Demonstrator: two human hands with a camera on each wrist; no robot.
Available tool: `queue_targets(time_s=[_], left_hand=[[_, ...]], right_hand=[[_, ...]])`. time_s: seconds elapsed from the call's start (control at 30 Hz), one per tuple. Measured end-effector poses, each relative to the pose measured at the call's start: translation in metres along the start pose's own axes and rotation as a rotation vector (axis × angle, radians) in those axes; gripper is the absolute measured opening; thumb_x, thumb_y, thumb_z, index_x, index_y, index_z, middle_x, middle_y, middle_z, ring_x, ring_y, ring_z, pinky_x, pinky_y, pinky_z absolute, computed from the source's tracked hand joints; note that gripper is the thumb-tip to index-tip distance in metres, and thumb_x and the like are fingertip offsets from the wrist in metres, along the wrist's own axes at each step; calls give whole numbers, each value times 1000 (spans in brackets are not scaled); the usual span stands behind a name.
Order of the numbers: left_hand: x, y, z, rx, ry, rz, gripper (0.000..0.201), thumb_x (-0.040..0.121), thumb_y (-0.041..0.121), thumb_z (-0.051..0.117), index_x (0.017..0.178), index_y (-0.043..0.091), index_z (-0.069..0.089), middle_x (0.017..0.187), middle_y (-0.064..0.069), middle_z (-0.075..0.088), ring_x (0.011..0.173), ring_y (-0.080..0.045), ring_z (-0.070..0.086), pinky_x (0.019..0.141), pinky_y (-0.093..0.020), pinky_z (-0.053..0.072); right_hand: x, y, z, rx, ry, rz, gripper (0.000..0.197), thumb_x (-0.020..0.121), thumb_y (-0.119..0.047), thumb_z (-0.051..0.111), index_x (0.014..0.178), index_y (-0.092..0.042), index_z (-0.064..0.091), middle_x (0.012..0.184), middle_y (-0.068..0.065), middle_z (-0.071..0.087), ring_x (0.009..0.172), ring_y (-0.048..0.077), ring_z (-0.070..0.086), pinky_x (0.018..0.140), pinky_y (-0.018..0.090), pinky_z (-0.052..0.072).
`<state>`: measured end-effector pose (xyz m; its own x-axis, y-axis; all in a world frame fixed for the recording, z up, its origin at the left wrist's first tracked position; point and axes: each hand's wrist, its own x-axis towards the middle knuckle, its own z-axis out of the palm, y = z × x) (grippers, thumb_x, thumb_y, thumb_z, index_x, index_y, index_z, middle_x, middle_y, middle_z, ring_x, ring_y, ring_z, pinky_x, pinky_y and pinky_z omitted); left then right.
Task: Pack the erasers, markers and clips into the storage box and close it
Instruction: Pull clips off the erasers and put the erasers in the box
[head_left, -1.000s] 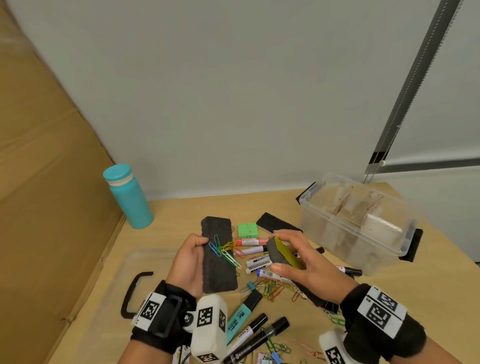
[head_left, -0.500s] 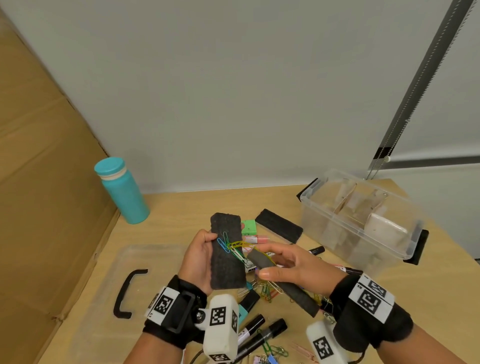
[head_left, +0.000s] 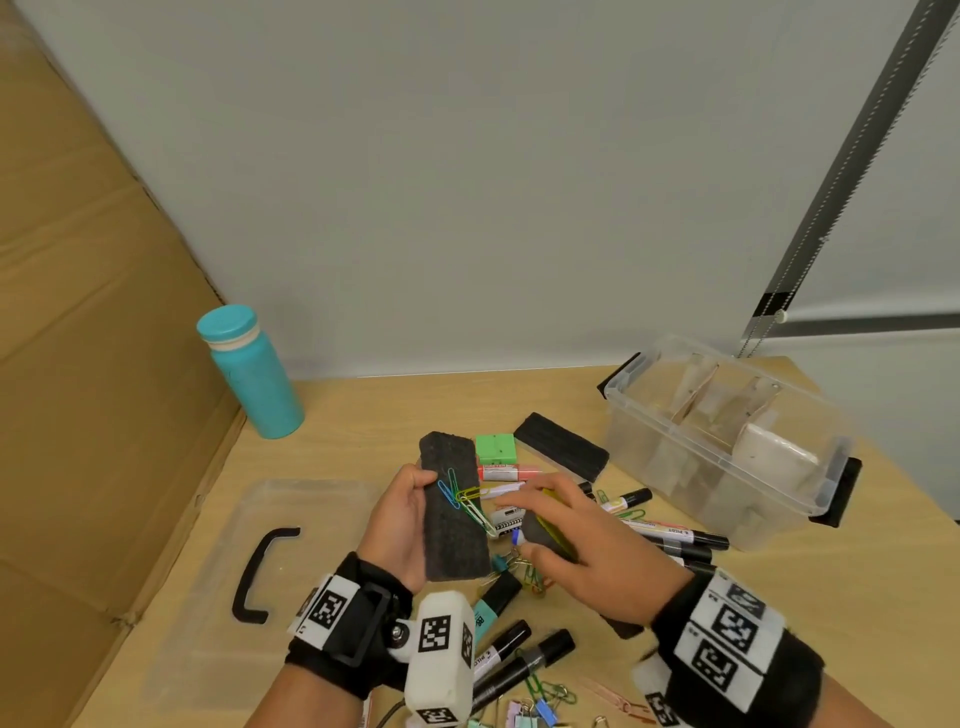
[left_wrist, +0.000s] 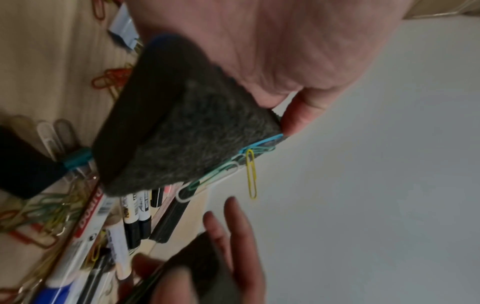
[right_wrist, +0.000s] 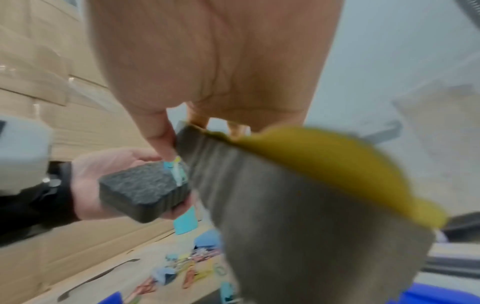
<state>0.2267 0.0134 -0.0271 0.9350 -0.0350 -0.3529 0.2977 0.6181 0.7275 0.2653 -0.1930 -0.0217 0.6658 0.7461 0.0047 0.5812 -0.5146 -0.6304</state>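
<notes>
Item: left hand (head_left: 400, 519) is gripping a dark felt eraser (head_left: 454, 512) by its long edges, felt face up, above the table (head_left: 363, 410); coloured paper clips (head_left: 465, 501) are clinging to that face, one yellow clip dangling off the edge in the left wrist view. Item: right hand (head_left: 587, 545) is holding a second eraser (head_left: 548, 535), yellow-backed, tucked under the palm with the thumb against it, while its fingers (head_left: 519, 501) are reaching out straight toward the clips. Item: box (head_left: 727, 441) is sitting open at the table's right, well apart from both hands; its lid (head_left: 218, 571) is lying flat at the left. Markers (head_left: 670, 535), a third eraser (head_left: 561, 452) and loose clips are lying between. Risk: the dangling clip is likely to drop if the felt tilts; plucking clips with a loaded hand may let the yellow-backed eraser slip.
</notes>
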Motion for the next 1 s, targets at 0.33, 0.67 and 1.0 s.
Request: queue_targets(time_s=[0.33,0.67,1.0], left_hand=[[-1,-4,16,-20,-33,32,52,84,28,42,132,7,50,118,-26,59,100,-33,57,95,-49,42],[-7,-1,8,29,-26,68,42,91,30,35,124,10,53,85,-11,68,77,-23,64,76,-41,48],[-8,-8,16,-52,-137,37,50,83,28,43,129,10,50,92,-14,66,80,-25,63,75,-40,49]], right_hand=[[25,-13,22,-51,251,166,21,84,-38,54,104,-33,52,119,-11,38,107,15,48,88,32,49],[12,-14,14,-307,275,150,24,87,-33,45,110,-36,43,130,-14,37,104,15,46,80,26,39],[21,-32,4,-442,264,-49,24,87,-32,53,109,-32,45,144,-3,33,113,21,48,89,35,45]])
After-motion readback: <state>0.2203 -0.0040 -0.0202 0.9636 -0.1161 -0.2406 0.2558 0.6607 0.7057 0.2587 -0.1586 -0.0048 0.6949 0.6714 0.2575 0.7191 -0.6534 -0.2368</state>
